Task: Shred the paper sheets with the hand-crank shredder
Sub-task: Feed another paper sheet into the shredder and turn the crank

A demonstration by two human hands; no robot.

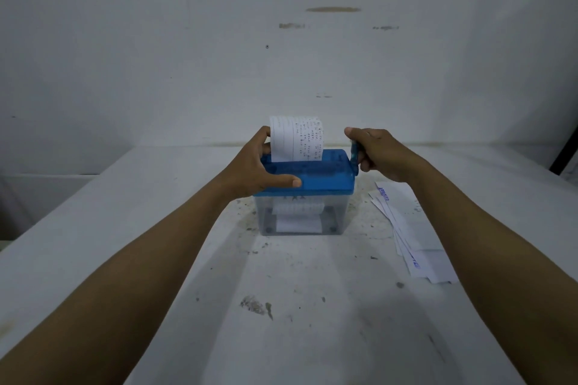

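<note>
At far left we see the edge of the table (78, 228) fall away to a lower ledge. From there the pale, scuffed, speckled top runs wide toward the middle, with the white wall (219, 40) close behind.

The left hand (255, 166) lies over the left end of the shredder (312, 197). Its thumb stretches along the front of the blue lid (325, 175) and its fingers curl round the back, clamping the lid.

The shredder stands mid-table, near the back edge. It is a glossy blue plastic lid on a clear, boxy bin (339, 216), with white strips (297, 208) showing inside. A lined, handwritten sheet (295, 139) stands upright in the top slot, its top curling over, just beside the left fingers.

At the lid's right end the translucent blue crank (354, 156) points up. The right hand (381, 156) wraps it, fingers closed around the handle, knuckles toward us.

Right of the bin, near but apart from it, flat loose sheets (416, 237) fan out, partly hidden by the right forearm.
</note>
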